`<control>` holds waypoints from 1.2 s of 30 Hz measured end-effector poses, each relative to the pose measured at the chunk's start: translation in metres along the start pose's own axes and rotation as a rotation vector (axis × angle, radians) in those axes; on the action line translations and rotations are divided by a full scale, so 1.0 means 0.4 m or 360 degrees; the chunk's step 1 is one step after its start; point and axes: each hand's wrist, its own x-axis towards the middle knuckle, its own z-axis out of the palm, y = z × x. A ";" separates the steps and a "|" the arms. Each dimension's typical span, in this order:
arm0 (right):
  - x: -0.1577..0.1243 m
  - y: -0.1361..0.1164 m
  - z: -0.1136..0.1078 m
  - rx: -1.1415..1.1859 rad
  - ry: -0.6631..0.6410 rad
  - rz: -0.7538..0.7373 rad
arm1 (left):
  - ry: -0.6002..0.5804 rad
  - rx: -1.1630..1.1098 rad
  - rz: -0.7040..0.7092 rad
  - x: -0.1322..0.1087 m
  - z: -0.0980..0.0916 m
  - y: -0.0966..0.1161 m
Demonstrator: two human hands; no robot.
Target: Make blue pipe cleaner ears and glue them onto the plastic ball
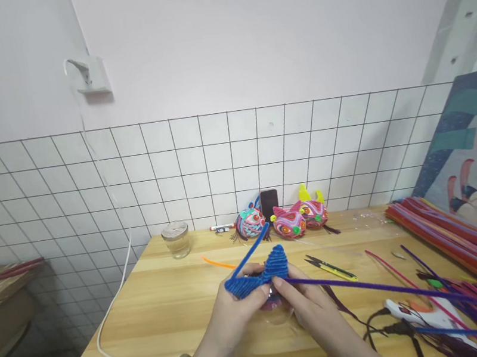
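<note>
Both hands meet at the middle of the table around a blue pipe-cleaner piece (274, 262) with two pointed, ear-like parts. My left hand (236, 308) holds its left side, thumb pressed on the lower edge. My right hand (305, 297) pinches near the right part, where a long purple pipe cleaner (364, 284) runs off to the right. A blue stem sticks up from the left ear. Beneath the fingers is a clear, rounded object (278, 312), partly hidden by the hands. An orange stem (218, 262) shows behind my left hand.
Yellow-handled snips (332, 268) lie right of the hands. Decorated figures (288, 223) and a phone (270, 205) stand at the back, a glass jar (176, 241) back left. At right are a white glue gun (428, 317), dark cords and pipe-cleaner bundles (461, 246).
</note>
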 end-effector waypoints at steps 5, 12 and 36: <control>-0.004 0.000 0.008 -0.0041 0.0061 0.0000 | 0.0094 0.0021 0.0008 -0.001 0.009 0.001; -0.013 -0.011 0.012 -0.0055 0.0018 0.0004 | 0.0191 -0.0015 -0.0014 0.000 0.012 -0.001; 0.005 -0.018 -0.002 0.0804 0.0123 0.0424 | -0.0210 -0.0169 0.0066 -0.007 0.003 -0.003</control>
